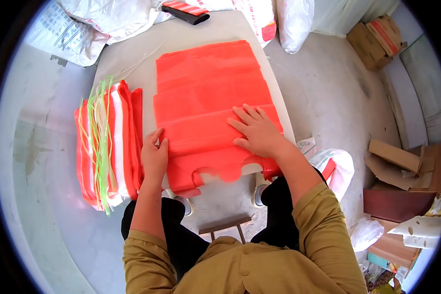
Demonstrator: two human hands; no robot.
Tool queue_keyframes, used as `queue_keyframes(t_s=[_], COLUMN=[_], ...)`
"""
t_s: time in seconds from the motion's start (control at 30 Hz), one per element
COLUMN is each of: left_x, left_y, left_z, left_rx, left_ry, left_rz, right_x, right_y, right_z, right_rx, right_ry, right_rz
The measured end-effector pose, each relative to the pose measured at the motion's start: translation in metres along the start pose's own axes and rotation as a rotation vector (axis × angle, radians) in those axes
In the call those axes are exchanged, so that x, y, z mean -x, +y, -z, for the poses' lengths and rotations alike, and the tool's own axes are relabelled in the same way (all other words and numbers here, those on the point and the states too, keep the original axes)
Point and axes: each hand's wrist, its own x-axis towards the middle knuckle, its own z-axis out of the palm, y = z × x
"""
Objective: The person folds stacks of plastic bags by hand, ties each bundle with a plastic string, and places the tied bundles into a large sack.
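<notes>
A flat red plastic bag (206,100), or a stack of them, lies across the table in front of me, its cut-out handle end hanging toward me over the near edge. My right hand (257,130) rests palm down on its right side, fingers spread. At the bag's left edge is my left hand (154,154), fingers bent, with a gap between thumb and index finger; both touch the edge. Beside that hand, a thick bundle of folded red-and-white plastic bags (120,142) sits on the table's left side, with green tie strips (101,147) draped over it.
White sacks (108,19) stand beyond the table's far end (210,29). A black roll-like item (186,16) lies there. Cardboard boxes (377,39) sit at far right, with opened cartons (402,166) nearer. A white plastic bag (340,169) is beside my right arm.
</notes>
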Motion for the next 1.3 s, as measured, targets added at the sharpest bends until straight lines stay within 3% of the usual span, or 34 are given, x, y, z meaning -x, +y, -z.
queue_keyframes(t_s=[0.23, 0.37, 0.53, 0.73, 0.93, 1.13, 1.3], left_x=[0.003, 0.008, 0.014, 0.026, 0.027, 0.027, 0.029], left_y=[0.006, 0.01, 0.026, 0.04, 0.05, 0.032, 0.038], left_z=[0.003, 0.009, 0.018, 0.025, 0.023, 0.013, 0.011], left_rx=[-0.2, -0.163, -0.149, -0.338, -0.455, -0.606, -0.695], left_ry=[-0.033, -0.08, -0.153, -0.153, -0.191, -0.012, -0.004], left_rz=[-0.024, -0.035, 0.019, -0.172, -0.204, -0.485, -0.526], right_x=[-0.006, -0.008, -0.011, -0.014, -0.016, -0.018, -0.018], right_y=[-0.013, -0.021, -0.026, -0.028, -0.027, -0.028, -0.026], right_z=[0.001, -0.004, -0.004, -0.004, -0.001, 0.001, -0.002], right_rx=[0.06, 0.033, 0.016, 0.001, -0.016, -0.027, -0.005], right_ry=[-0.017, -0.043, -0.06, -0.073, -0.083, -0.096, -0.094], right_rz=[-0.015, 0.078, 0.014, -0.008, 0.0, -0.012, -0.006])
